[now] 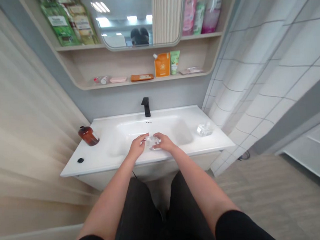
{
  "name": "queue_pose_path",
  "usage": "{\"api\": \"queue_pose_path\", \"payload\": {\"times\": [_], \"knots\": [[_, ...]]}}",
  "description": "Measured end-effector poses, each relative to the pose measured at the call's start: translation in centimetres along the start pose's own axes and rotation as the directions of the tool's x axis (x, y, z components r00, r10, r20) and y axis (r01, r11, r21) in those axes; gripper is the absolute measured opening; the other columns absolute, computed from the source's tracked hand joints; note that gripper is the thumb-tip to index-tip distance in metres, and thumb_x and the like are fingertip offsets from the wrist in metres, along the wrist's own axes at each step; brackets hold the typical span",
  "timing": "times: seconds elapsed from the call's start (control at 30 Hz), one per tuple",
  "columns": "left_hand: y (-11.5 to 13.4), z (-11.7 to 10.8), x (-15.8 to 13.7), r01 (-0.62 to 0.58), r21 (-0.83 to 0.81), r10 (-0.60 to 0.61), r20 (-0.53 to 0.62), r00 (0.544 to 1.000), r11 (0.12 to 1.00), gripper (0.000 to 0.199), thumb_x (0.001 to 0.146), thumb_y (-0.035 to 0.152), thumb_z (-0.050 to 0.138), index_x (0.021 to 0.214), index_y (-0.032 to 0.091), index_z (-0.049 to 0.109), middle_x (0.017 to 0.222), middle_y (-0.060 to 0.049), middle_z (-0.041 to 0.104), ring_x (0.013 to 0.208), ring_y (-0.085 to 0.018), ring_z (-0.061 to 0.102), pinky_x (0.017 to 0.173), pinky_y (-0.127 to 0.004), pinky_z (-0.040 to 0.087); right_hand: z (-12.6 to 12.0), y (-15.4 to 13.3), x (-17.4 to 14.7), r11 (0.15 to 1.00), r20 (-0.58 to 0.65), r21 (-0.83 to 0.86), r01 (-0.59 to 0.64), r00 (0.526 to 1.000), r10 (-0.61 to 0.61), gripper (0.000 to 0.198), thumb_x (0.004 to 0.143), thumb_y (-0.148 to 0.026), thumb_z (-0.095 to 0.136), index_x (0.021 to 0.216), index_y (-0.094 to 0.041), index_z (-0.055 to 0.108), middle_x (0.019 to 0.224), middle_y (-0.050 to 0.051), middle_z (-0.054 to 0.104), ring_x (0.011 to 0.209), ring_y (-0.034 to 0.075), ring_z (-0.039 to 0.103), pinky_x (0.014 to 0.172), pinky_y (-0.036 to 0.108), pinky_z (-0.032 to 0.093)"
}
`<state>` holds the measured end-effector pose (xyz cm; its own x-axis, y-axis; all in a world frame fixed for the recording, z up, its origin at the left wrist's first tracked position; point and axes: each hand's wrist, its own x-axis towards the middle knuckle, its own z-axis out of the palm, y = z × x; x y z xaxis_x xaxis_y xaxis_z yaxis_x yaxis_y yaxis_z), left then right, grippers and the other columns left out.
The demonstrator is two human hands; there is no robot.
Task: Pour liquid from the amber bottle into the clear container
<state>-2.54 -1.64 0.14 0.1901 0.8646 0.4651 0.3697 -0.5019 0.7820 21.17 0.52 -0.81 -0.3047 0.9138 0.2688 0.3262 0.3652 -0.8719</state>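
Note:
Over the front part of the white sink basin (177, 131), a small clear, whitish plastic item (151, 141) is held between my two hands. Its exact kind is too blurred to make out. My left hand (136, 146) grips its left side with the fingertips, and my right hand (165, 142) has closed round its right end. On the counter to the left, an amber bottle (88, 136) stands with no lid on its neck. A round black cap (80, 160) lies in front of that bottle.
A crumpled clear plastic wrapper (204, 129) lies on the counter's right side. Behind the basin rises a black faucet (146, 107). Above, a mirrored shelf unit (111, 57) holds several bottles, an orange pouch (162, 65) and a green tube (175, 62). A curtain (26, 125) borders the left.

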Motion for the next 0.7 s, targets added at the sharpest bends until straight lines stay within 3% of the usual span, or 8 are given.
{"api": "queue_pose_path", "payload": {"times": [0.17, 0.23, 0.37, 0.47, 0.6, 0.7], "knots": [[-0.32, 0.14, 0.05, 0.052, 0.022, -0.052, -0.02, 0.998, 0.998, 0.053, 0.09, 0.033, 0.078, 0.142, 0.025, 0.076, 0.133, -0.011, 0.08, 0.101, -0.026, 0.079, 0.105, -0.05, 0.064, 0.09, 0.25, 0.11, 1.0, -0.013, 0.008, -0.01, 1.0, 0.01, 0.07, 0.059, -0.038, 0.101, 0.122, -0.026, 0.075, 0.12, 0.006, 0.078, 0.108, 0.029, 0.07, 0.101, 0.044, 0.055], [-0.43, 0.19, 0.07, 0.068, 0.001, -0.068, -0.032, 0.997, 0.998, 0.048, 0.091, 0.031, 0.074, 0.138, 0.024, 0.078, 0.133, -0.011, 0.081, 0.104, -0.026, 0.078, 0.106, -0.049, 0.063, 0.06, 0.25, 0.12, 1.0, -0.009, 0.002, -0.007, 1.0, 0.007, 0.069, 0.059, -0.039, 0.101, 0.121, -0.025, 0.075, 0.121, 0.006, 0.078, 0.108, 0.029, 0.07, 0.103, 0.044, 0.055], [-0.57, 0.24, 0.05, 0.072, -0.052, -0.073, -0.007, 0.997, 0.996, 0.058, 0.09, 0.023, 0.068, 0.147, 0.025, 0.072, 0.136, -0.011, 0.079, 0.112, -0.026, 0.078, 0.105, -0.047, 0.064, 0.04, 0.28, 0.08, 1.0, -0.005, -0.012, -0.01, 1.0, 0.01, 0.07, 0.061, -0.04, 0.101, 0.124, -0.024, 0.075, 0.123, 0.008, 0.078, 0.108, 0.029, 0.071, 0.103, 0.044, 0.054], [-0.61, 0.28, 0.08, 0.07, 0.003, -0.07, -0.014, 0.997, 0.998, 0.049, 0.09, 0.028, 0.073, 0.139, 0.023, 0.076, 0.133, -0.012, 0.08, 0.101, -0.025, 0.079, 0.1, -0.046, 0.066, 0.16, 0.44, 0.09, 1.0, -0.007, -0.005, -0.013, 1.0, 0.013, 0.07, 0.061, -0.039, 0.101, 0.125, -0.025, 0.075, 0.123, 0.008, 0.078, 0.109, 0.03, 0.071, 0.102, 0.044, 0.056], [-0.78, 0.24, 0.13, 0.02, 0.033, -0.019, -0.004, 1.0, 0.999, 0.045, 0.094, 0.021, 0.063, 0.137, 0.023, 0.077, 0.136, -0.01, 0.079, 0.114, -0.025, 0.078, 0.105, -0.045, 0.065, 0.24, 0.64, 0.19, 1.0, -0.007, -0.029, -0.006, 1.0, 0.006, 0.07, 0.061, -0.039, 0.101, 0.125, -0.024, 0.075, 0.124, 0.008, 0.078, 0.109, 0.03, 0.072, 0.104, 0.044, 0.055], [-1.03, 0.21, 0.15, 0.01, 0.076, -0.01, 0.011, 1.0, 0.997, 0.046, 0.095, 0.023, 0.066, 0.14, 0.023, 0.075, 0.136, -0.009, 0.079, 0.107, -0.022, 0.079, 0.102, -0.043, 0.067, 0.2, 0.71, 0.25, 0.999, 0.001, -0.051, 0.01, 1.0, -0.01, 0.07, 0.063, -0.039, 0.1, 0.126, -0.023, 0.074, 0.126, 0.008, 0.078, 0.111, 0.03, 0.072, 0.104, 0.044, 0.055]]}}
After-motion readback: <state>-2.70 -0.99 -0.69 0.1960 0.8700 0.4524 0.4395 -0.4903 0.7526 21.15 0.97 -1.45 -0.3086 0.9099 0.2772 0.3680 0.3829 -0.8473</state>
